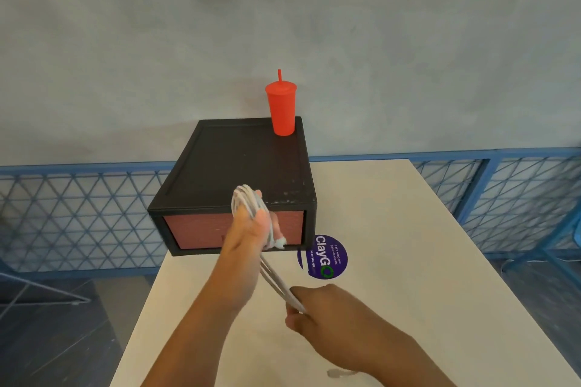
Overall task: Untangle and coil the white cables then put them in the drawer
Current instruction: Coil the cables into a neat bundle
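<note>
A: Nearest us, the right hand (317,311) pinches the free strands of the white cables (251,214) just in front of the drawer unit (239,166).

B: And the left hand (251,229)?

A: Its grip is closed round the coiled loops, raised before the red drawer (195,228), which looks shut.

B: They seem light, limp, likely springy. Hold the bundle across its middle, not the plug.

A: Behind, a red cup (282,108) stands on the unit.

White cables (251,210) between 2 hands
</note>
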A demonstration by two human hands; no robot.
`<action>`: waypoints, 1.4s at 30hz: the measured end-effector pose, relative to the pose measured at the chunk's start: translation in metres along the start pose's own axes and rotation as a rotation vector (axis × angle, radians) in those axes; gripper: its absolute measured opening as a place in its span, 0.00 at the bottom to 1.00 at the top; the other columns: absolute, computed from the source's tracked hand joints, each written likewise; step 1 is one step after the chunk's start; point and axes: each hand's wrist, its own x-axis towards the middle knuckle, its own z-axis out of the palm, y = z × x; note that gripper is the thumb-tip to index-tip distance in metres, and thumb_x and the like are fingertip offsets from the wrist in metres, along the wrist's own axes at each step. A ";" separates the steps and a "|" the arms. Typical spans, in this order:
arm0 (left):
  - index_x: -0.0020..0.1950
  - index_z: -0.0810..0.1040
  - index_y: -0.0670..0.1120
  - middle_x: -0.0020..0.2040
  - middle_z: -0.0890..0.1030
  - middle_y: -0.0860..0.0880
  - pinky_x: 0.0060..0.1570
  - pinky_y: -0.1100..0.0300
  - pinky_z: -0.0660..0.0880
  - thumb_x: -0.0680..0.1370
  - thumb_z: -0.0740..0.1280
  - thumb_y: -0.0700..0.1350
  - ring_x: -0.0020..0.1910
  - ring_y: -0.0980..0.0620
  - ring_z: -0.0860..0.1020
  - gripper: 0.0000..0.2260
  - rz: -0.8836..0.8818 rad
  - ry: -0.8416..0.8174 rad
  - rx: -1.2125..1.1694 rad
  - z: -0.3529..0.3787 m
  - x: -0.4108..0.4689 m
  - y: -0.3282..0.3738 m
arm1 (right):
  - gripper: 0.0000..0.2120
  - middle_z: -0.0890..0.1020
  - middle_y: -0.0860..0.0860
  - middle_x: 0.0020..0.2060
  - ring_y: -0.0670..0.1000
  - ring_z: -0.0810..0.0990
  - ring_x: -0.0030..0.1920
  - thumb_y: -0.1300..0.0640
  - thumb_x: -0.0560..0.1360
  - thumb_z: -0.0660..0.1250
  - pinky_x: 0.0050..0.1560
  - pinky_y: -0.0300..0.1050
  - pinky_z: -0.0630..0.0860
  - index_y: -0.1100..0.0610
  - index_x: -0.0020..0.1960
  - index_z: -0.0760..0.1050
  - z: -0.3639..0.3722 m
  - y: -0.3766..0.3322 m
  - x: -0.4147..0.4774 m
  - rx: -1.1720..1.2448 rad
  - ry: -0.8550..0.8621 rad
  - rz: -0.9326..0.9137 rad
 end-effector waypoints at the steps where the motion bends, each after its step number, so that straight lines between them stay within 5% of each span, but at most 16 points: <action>1: 0.57 0.72 0.46 0.48 0.76 0.44 0.49 0.62 0.74 0.80 0.50 0.55 0.51 0.49 0.76 0.17 -0.001 -0.052 0.111 0.000 -0.004 -0.006 | 0.08 0.75 0.52 0.38 0.54 0.72 0.38 0.50 0.77 0.58 0.33 0.40 0.64 0.53 0.44 0.70 -0.003 -0.002 -0.001 -0.059 0.040 -0.038; 5: 0.45 0.65 0.62 0.45 0.69 0.61 0.38 0.81 0.70 0.69 0.50 0.69 0.43 0.73 0.72 0.15 0.101 -0.400 0.419 -0.005 -0.024 -0.015 | 0.08 0.81 0.52 0.43 0.50 0.73 0.39 0.50 0.77 0.59 0.35 0.41 0.66 0.52 0.47 0.74 -0.023 -0.006 -0.004 -0.207 0.183 -0.180; 8: 0.46 0.70 0.58 0.45 0.74 0.55 0.47 0.64 0.76 0.67 0.57 0.73 0.42 0.62 0.73 0.21 0.101 -0.560 0.432 -0.004 -0.020 -0.017 | 0.04 0.78 0.42 0.32 0.40 0.73 0.33 0.47 0.73 0.64 0.33 0.32 0.64 0.44 0.40 0.73 -0.046 -0.004 -0.009 -0.123 0.282 -0.150; 11: 0.42 0.76 0.59 0.34 0.73 0.52 0.36 0.56 0.74 0.65 0.68 0.63 0.32 0.53 0.72 0.12 0.065 -0.680 0.340 -0.002 -0.023 -0.009 | 0.06 0.76 0.40 0.28 0.41 0.75 0.33 0.43 0.70 0.68 0.31 0.31 0.65 0.43 0.38 0.72 -0.059 0.004 -0.011 -0.064 0.328 -0.068; 15: 0.37 0.80 0.54 0.24 0.73 0.55 0.35 0.56 0.76 0.69 0.66 0.59 0.22 0.58 0.69 0.10 -0.025 -0.634 0.193 -0.003 -0.025 -0.002 | 0.06 0.78 0.37 0.30 0.38 0.76 0.37 0.35 0.68 0.62 0.32 0.33 0.70 0.36 0.38 0.69 -0.063 0.017 -0.009 0.099 0.375 -0.072; 17: 0.35 0.80 0.51 0.20 0.69 0.56 0.36 0.61 0.71 0.68 0.67 0.61 0.20 0.59 0.65 0.14 -0.044 -0.699 -0.042 -0.006 -0.025 0.002 | 0.19 0.80 0.42 0.34 0.42 0.77 0.38 0.25 0.63 0.53 0.35 0.34 0.73 0.36 0.42 0.71 -0.060 0.019 -0.007 0.252 0.383 -0.143; 20: 0.34 0.79 0.47 0.19 0.66 0.57 0.36 0.58 0.68 0.64 0.72 0.64 0.18 0.59 0.62 0.20 -0.090 -0.725 -0.323 -0.008 -0.025 0.004 | 0.34 0.81 0.56 0.37 0.53 0.78 0.38 0.22 0.61 0.52 0.41 0.49 0.75 0.49 0.43 0.78 -0.048 0.019 -0.003 0.429 0.346 -0.236; 22: 0.33 0.79 0.46 0.18 0.66 0.57 0.35 0.60 0.71 0.62 0.74 0.63 0.18 0.60 0.62 0.21 -0.139 -0.672 -0.412 -0.006 -0.024 0.002 | 0.30 0.81 0.56 0.39 0.52 0.79 0.39 0.24 0.61 0.57 0.40 0.46 0.75 0.47 0.45 0.78 -0.041 0.016 -0.002 0.519 0.329 -0.252; 26: 0.31 0.79 0.45 0.18 0.66 0.54 0.33 0.62 0.75 0.64 0.73 0.56 0.18 0.58 0.65 0.15 -0.224 -0.538 -0.421 0.002 -0.023 0.003 | 0.04 0.81 0.42 0.42 0.42 0.79 0.40 0.40 0.69 0.64 0.39 0.30 0.74 0.33 0.43 0.75 -0.036 0.014 0.000 0.488 0.377 -0.182; 30: 0.35 0.81 0.44 0.22 0.72 0.51 0.34 0.63 0.76 0.65 0.73 0.48 0.24 0.55 0.72 0.08 -0.229 -0.485 -0.435 0.009 -0.020 0.005 | 0.08 0.83 0.47 0.37 0.44 0.79 0.40 0.52 0.75 0.64 0.38 0.30 0.74 0.38 0.42 0.76 -0.032 0.020 0.003 0.475 0.516 -0.123; 34: 0.36 0.83 0.46 0.28 0.77 0.50 0.37 0.63 0.78 0.68 0.72 0.46 0.31 0.54 0.78 0.04 -0.204 -0.458 -0.473 0.012 -0.022 -0.002 | 0.09 0.81 0.35 0.39 0.38 0.80 0.41 0.52 0.76 0.62 0.37 0.26 0.74 0.40 0.41 0.75 -0.030 0.022 0.005 0.567 0.614 -0.053; 38: 0.31 0.78 0.48 0.23 0.70 0.52 0.35 0.66 0.76 0.71 0.66 0.50 0.25 0.56 0.71 0.11 -0.189 -0.417 -0.531 0.015 -0.023 -0.004 | 0.08 0.80 0.38 0.29 0.38 0.75 0.27 0.38 0.71 0.63 0.27 0.28 0.69 0.39 0.40 0.77 -0.033 0.020 0.005 0.618 0.534 -0.077; 42: 0.34 0.75 0.47 0.22 0.68 0.54 0.35 0.63 0.76 0.73 0.61 0.51 0.22 0.57 0.68 0.12 -0.186 -0.392 -0.638 0.007 -0.017 -0.003 | 0.29 0.79 0.37 0.29 0.38 0.74 0.27 0.26 0.59 0.63 0.26 0.27 0.67 0.45 0.50 0.74 -0.041 0.035 0.006 0.705 0.416 -0.081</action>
